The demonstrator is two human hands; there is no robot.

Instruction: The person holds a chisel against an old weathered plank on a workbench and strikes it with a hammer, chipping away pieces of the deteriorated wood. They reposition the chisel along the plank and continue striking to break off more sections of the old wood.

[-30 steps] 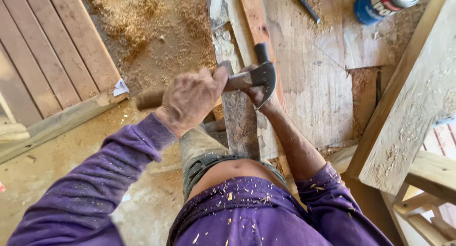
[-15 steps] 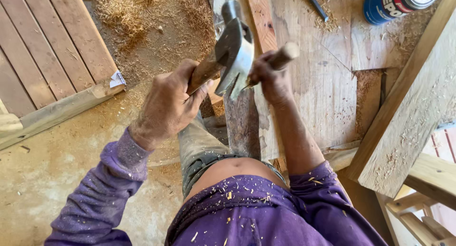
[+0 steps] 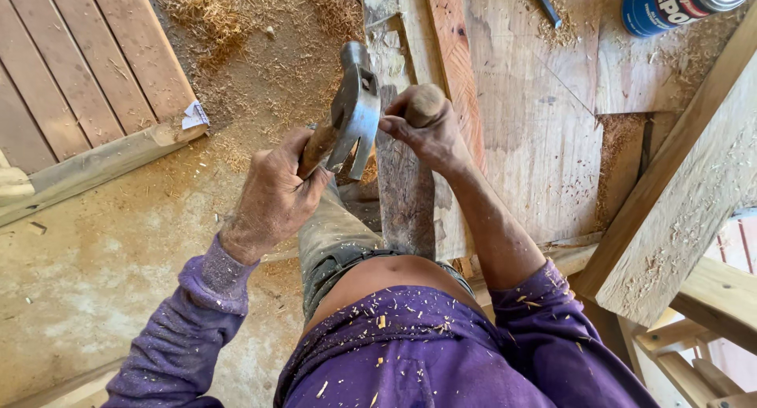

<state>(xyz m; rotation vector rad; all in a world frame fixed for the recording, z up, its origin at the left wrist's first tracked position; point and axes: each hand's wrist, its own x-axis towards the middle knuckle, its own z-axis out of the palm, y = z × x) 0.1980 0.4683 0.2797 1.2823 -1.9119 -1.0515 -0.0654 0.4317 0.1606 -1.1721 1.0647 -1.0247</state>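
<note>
My left hand [image 3: 276, 195] grips the wooden handle of a steel claw hammer [image 3: 355, 112], whose head is lifted close beside my right hand. My right hand [image 3: 432, 136] is closed around a round wooden tool handle [image 3: 426, 100]; the tool's tip is hidden. The handle stands over a narrow dark wooden strip [image 3: 406, 199] that runs away from my lap. My purple sleeves and shirt are flecked with wood chips.
Plywood sheets [image 3: 536, 132] lie ahead, with a blue can [image 3: 670, 6] and a slim dark tool [image 3: 544, 2] at their far edge. A thick timber beam [image 3: 678, 219] crosses on the right. A slatted wooden panel [image 3: 71, 77] and sawdust [image 3: 205, 14] lie at left.
A second ago the hammer head was down at the handle in my right hand. It then swung up, and now hangs raised just left of the handle. My right hand stayed in place.
</note>
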